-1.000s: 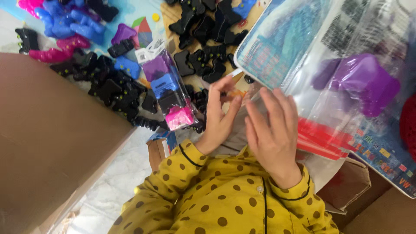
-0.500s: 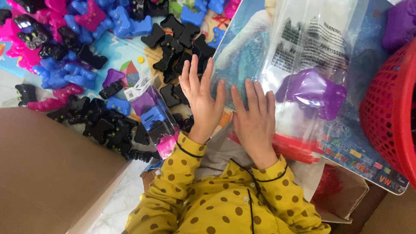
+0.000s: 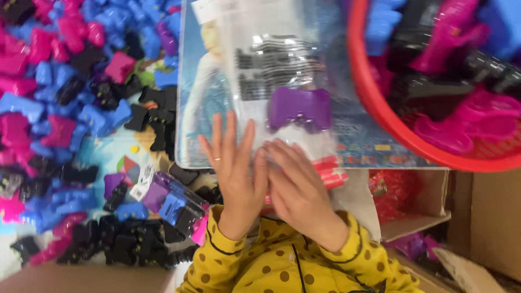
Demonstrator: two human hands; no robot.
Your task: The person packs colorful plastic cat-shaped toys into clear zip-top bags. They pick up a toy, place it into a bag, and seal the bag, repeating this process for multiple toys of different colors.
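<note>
My left hand (image 3: 234,168) lies flat with fingers spread on the lower edge of a clear plastic bag (image 3: 282,70). My right hand (image 3: 297,187) presses on the same bag just beside it, fingers together. Inside the bag sits a purple controller-shaped toy (image 3: 299,107). The bag rests on a flat blue picture board (image 3: 201,108). A red strip (image 3: 332,169) runs along the bag's bottom edge, partly under my right hand. Both sleeves are yellow with brown dots.
A heap of blue, pink and black controller-shaped toys (image 3: 65,97) covers the surface at left. A filled clear bag of toys (image 3: 173,203) lies near my left wrist. A red basket (image 3: 391,125) with more toys is at upper right. Cardboard boxes (image 3: 483,217) stand at lower right.
The view has shifted, bringing the red basket closer. Both hands have stayed flat on the bag and slid nearer to each other, left fingers spreading wider.
</note>
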